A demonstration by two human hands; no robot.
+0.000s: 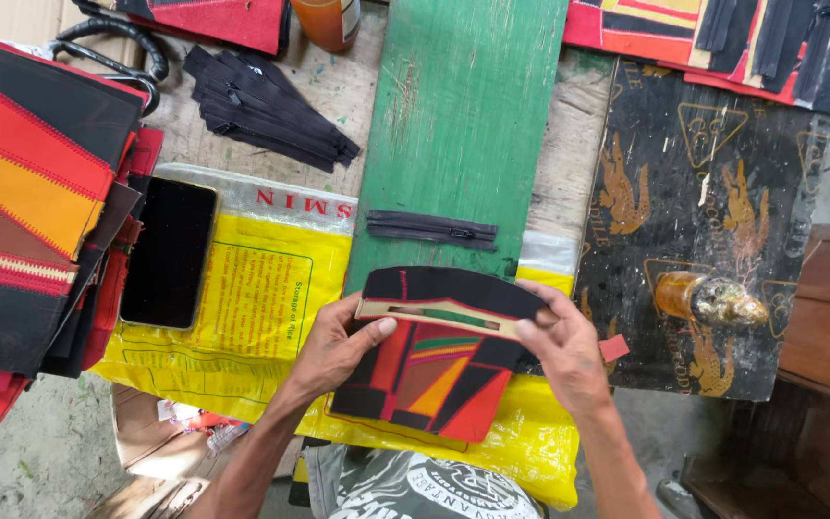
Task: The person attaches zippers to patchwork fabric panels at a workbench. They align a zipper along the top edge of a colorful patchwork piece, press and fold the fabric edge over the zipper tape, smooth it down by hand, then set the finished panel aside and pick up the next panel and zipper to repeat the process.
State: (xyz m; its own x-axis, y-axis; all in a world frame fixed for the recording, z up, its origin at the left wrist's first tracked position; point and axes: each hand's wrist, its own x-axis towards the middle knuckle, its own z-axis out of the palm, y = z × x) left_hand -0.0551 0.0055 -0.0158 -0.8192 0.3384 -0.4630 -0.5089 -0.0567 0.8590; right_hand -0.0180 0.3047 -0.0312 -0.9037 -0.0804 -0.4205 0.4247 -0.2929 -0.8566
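Worn wooden table (569,125), overlaid with a green plank (458,106), a yellow printed sack (242,308) and a dark printed board (713,173), with a phone (167,252) at left. At lower centre, the left hand (333,351) and right hand (564,351) each hold in their grip one end of a patchwork pouch (434,365), apparently aligning its slit opening. A loose black zipper (431,230) lies just above; fitting it likely calls for precise positioning.
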